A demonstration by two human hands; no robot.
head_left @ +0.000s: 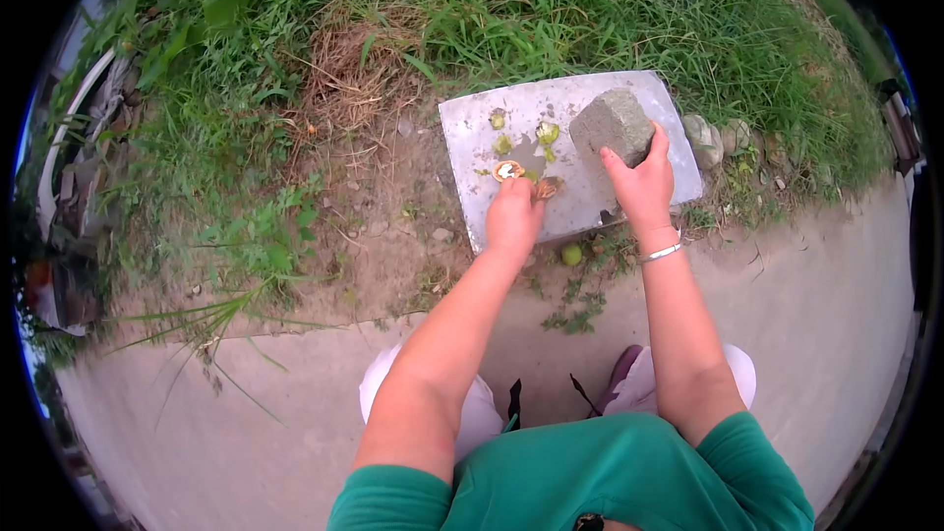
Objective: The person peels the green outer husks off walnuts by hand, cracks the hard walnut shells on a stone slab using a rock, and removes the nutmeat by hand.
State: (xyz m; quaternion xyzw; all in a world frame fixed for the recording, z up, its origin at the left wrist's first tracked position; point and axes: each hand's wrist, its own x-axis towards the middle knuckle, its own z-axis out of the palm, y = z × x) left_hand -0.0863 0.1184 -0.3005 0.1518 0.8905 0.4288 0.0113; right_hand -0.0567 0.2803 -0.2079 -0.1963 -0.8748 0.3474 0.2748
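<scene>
My right hand (pixel 644 182) grips a rough grey stone block (pixel 612 128) by its right side, above a pale slab (pixel 472 138). My left hand (pixel 514 216) is low over the slab, fingers drawn together at a brown walnut (pixel 548 187); the hand partly covers the grip. Just beyond its fingertips lies a cracked walnut half (pixel 508 170) with a white inside. Green husk pieces (pixel 548 133) are scattered farther back on the slab, around a darker damp patch.
A green round fruit (pixel 571 254) lies on the ground by the slab's near edge. Rounded stones (pixel 703 141) sit at its right. Tall grass (pixel 551 10) grows behind, bare soil (pixel 383 226) is at the left, and concrete paving (pixel 806 305) runs in front.
</scene>
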